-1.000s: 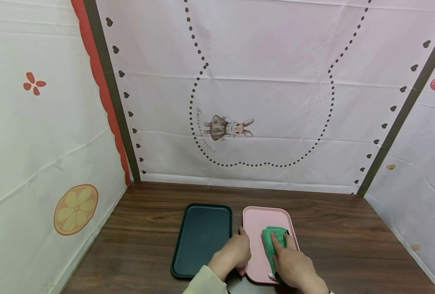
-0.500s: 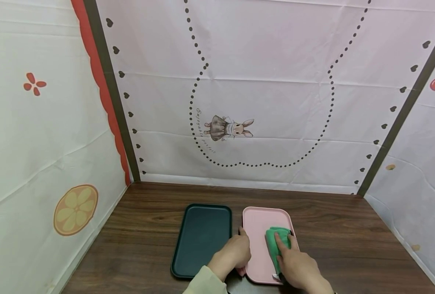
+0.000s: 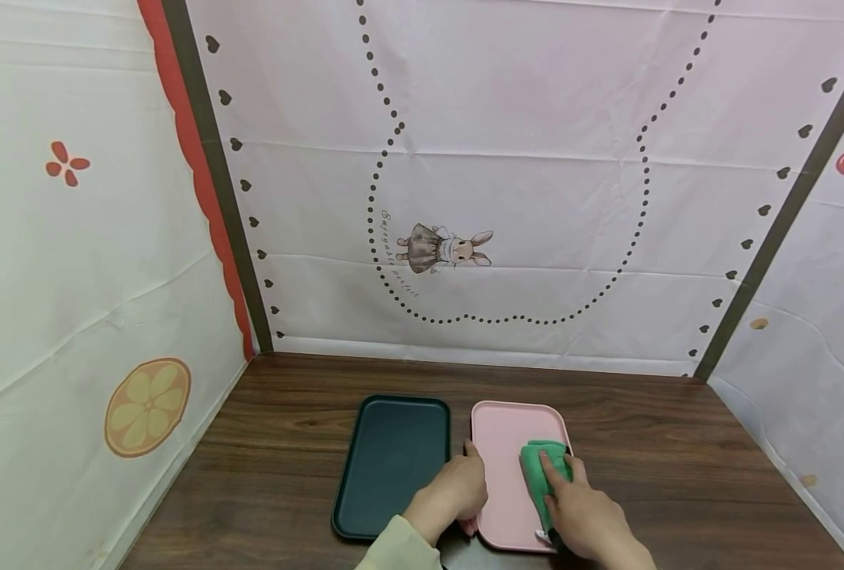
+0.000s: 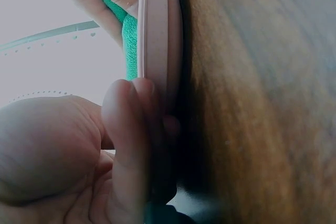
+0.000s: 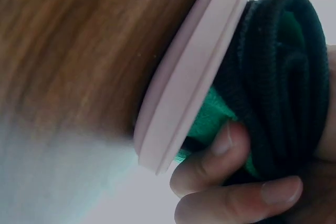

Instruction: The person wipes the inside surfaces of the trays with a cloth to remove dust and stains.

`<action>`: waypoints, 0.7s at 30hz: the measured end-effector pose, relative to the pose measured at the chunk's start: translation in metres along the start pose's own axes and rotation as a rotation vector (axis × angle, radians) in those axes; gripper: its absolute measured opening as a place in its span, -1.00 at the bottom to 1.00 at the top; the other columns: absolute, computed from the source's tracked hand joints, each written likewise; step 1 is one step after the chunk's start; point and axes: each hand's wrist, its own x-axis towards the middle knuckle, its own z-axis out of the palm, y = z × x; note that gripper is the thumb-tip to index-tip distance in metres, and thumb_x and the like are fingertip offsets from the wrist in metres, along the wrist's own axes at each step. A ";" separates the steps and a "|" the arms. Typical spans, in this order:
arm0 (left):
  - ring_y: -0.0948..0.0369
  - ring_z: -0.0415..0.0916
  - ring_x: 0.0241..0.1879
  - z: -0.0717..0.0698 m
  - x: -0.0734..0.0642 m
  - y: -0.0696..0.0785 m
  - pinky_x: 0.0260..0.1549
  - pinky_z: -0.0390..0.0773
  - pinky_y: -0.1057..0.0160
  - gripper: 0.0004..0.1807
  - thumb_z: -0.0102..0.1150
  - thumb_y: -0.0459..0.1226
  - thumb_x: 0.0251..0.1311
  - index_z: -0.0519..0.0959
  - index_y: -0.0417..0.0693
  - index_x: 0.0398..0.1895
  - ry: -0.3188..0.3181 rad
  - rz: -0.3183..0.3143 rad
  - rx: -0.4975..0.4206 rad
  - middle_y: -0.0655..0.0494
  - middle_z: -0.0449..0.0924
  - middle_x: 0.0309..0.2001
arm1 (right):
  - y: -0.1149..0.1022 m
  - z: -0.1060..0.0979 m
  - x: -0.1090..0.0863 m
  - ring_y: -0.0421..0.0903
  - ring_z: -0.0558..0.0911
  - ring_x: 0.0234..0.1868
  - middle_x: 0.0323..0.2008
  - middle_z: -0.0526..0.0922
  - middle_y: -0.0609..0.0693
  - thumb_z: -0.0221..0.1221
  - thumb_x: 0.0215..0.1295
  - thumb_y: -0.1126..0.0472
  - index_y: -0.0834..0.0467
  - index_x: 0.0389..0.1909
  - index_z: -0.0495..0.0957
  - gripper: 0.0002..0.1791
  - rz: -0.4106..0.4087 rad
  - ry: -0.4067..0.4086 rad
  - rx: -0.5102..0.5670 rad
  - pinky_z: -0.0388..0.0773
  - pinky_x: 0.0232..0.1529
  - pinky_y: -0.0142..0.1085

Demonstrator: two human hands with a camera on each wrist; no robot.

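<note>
A pink tray (image 3: 502, 475) lies on the wooden table, its side wall seen close up in both wrist views. At the tray's left edge my left hand (image 3: 458, 484) grips the rim, fingertips (image 4: 128, 95) right against it. My right hand (image 3: 586, 511) holds a folded green cloth (image 3: 536, 467) down on the tray's right side, index finger stretched over the top. In the right wrist view, dark folded edging (image 5: 273, 77) of the cloth shows, with fingers (image 5: 215, 163) curled at its near end. The palm covers part of the cloth.
A dark green tray (image 3: 397, 459) lies left of the pink one, with my left forearm beside its near right corner. The brown wooden table (image 3: 664, 451) extends to both sides. Printed fabric walls (image 3: 522, 198) stand at the back, left and right.
My right hand has slid the green cloth rightward across the pink tray, toward its right rim. The left hand and both trays have stayed in place.
</note>
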 end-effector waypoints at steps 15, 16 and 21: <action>0.22 0.50 -0.86 0.001 0.001 0.001 -0.64 0.59 0.28 -0.21 0.12 -0.41 0.38 0.03 -0.52 0.57 0.002 -0.011 -0.005 -0.59 0.57 0.06 | 0.000 -0.001 0.004 -0.01 0.55 -0.53 0.48 0.23 0.36 0.21 0.45 0.09 0.00 0.57 0.30 -0.30 -0.016 -0.013 -0.001 0.49 -0.56 -0.04; 0.22 0.51 -0.86 0.001 0.000 0.001 -0.64 0.59 0.28 -0.21 0.12 -0.42 0.38 0.02 -0.52 0.57 0.002 -0.012 -0.007 -0.59 0.57 0.07 | 0.001 -0.001 0.004 -0.01 0.55 -0.54 0.48 0.23 0.36 0.21 0.45 0.09 0.00 0.57 0.30 -0.30 -0.018 -0.010 -0.006 0.49 -0.56 -0.04; 0.22 0.51 -0.86 0.001 -0.001 0.003 -0.65 0.59 0.27 -0.19 0.13 -0.42 0.37 0.01 -0.51 0.58 -0.006 -0.025 -0.019 -0.57 0.59 0.01 | 0.001 -0.003 0.007 0.01 0.56 -0.52 0.47 0.24 0.37 0.22 0.44 0.10 0.01 0.57 0.31 -0.30 -0.023 -0.018 -0.015 0.50 -0.53 -0.02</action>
